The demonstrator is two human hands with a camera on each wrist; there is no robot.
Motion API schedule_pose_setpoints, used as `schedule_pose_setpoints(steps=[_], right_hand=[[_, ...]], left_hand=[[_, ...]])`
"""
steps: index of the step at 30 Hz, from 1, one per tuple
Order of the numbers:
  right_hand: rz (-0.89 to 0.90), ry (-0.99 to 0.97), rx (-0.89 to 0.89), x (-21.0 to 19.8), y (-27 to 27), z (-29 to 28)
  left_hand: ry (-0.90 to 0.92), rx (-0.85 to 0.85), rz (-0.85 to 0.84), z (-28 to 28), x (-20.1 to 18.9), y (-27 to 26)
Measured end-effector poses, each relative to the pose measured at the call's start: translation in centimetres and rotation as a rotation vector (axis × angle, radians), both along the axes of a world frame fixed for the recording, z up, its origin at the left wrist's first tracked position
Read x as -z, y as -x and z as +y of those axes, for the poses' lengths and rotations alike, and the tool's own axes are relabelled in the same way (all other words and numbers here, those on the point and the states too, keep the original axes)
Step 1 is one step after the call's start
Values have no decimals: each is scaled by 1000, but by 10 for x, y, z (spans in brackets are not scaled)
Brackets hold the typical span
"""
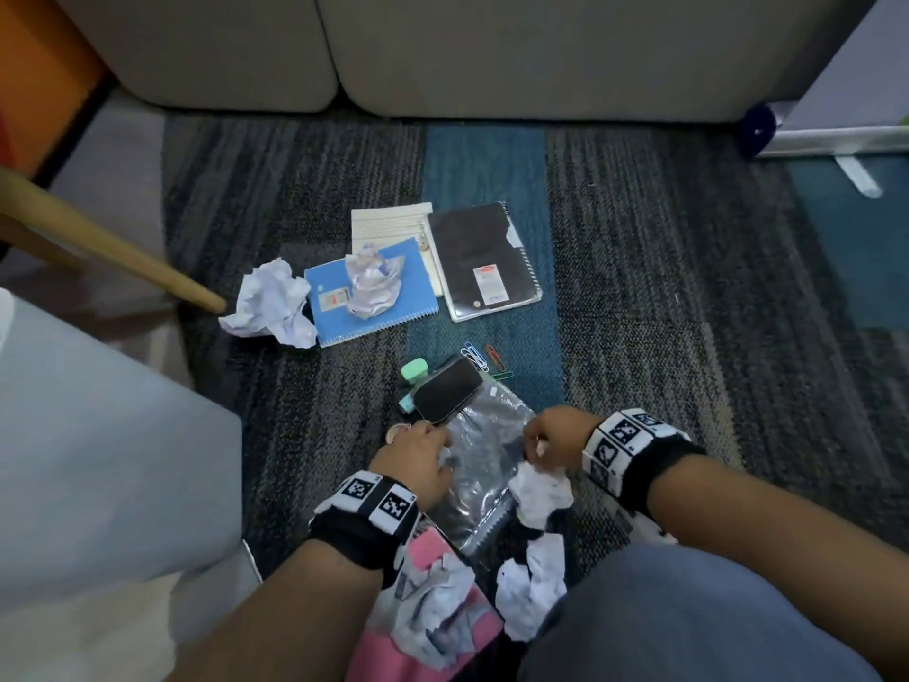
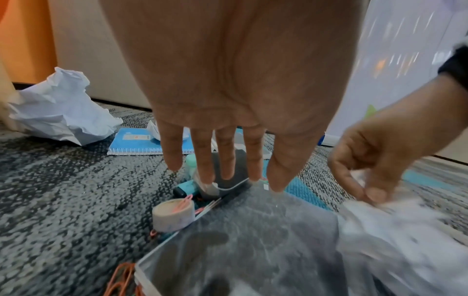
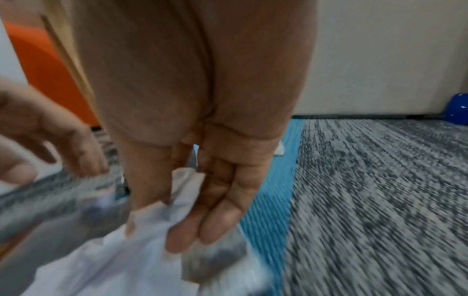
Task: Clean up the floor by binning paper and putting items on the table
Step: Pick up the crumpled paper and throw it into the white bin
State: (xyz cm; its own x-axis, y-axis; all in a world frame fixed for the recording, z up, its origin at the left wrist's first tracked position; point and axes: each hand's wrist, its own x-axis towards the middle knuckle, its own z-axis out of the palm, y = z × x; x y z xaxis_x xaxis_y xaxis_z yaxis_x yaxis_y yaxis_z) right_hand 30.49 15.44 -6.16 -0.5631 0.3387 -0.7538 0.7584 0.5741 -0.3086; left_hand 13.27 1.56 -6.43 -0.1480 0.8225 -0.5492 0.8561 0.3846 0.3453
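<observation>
My right hand (image 1: 551,438) pinches a crumpled white paper wad (image 1: 541,489) beside the clear plastic pouch (image 1: 484,465); my left hand (image 1: 418,460) hovers flat-fingered, holding nothing. Beyond the pouch, notebooks and more wads remain. Barely begun, I judge.

Right hand (image 3: 192,180) hangs palm to camera, fingers (image 3: 217,224) and thumb pinching a crumpled white paper (image 3: 121,260). Left of that paper, the left hand (image 3: 50,144) reaches in with fingers extended above a blurred clear plastic sleeve (image 3: 50,210). Right of the paper runs a blue strip of carpet (image 3: 273,190), then grey streaked carpet (image 3: 380,200). Far beyond the paper, a blue round object (image 3: 458,109) sits by the pale wall (image 3: 380,56); an orange panel (image 3: 45,66) stands behind the left hand.
</observation>
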Motion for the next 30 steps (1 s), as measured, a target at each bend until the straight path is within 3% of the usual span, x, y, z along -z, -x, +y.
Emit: schedule_pose_setpoints(steps=[6, 9, 14, 21, 30], right_hand=[[316, -64, 93, -63, 65, 26], [412, -84, 14, -98, 103, 33], [515, -106, -172, -148, 158, 32], [668, -66, -307, -201, 220, 7], [753, -76, -561, -233, 271, -45]], left_hand=[[-157, -149, -162, 12, -30, 13], [-206, -258, -211, 17, -53, 21], [-510, -553, -213, 18, -89, 44], [-737, -748, 56, -21, -143, 87], [-779, -872, 546, -96, -204, 110]])
